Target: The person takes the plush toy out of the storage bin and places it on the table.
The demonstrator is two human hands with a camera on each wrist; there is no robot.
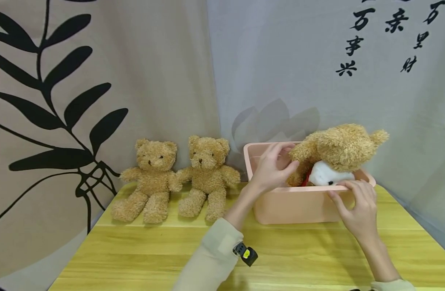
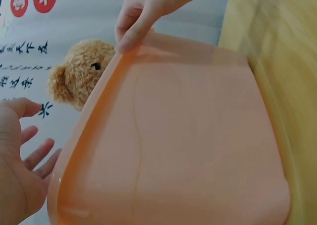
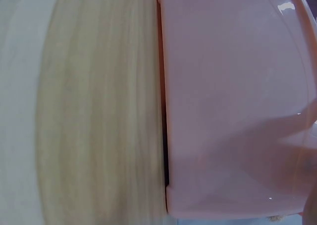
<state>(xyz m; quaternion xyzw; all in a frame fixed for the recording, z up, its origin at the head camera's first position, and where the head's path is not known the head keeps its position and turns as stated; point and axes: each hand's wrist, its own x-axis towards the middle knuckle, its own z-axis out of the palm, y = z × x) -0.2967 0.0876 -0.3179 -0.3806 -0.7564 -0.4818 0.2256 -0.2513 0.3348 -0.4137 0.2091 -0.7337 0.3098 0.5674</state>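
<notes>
A peach-pink plastic bin [image 1: 298, 206] stands on the table. Inside it a tan teddy bear [image 1: 347, 147] leans over, its head above the right end. Beneath the bear's head shows a white plush piece [image 1: 327, 174] with a dark spot, and a bit of red beside it. My left hand [image 1: 273, 167] is over the bin's left part, fingers spread next to the bear's raised arm; the left wrist view shows the palm [image 2: 20, 165] holding nothing. With thumb outside and fingers over the edge, my right hand [image 1: 360, 208] grips the front rim near the right corner.
Two similar teddy bears, one on the left [image 1: 155, 182] and one nearer the bin [image 1: 207, 178], sit side by side at the table's back edge. A printed cloth [image 1: 164, 81] hangs behind the wooden table [image 1: 153, 258]. The right wrist view shows the bin's side wall [image 3: 233, 86].
</notes>
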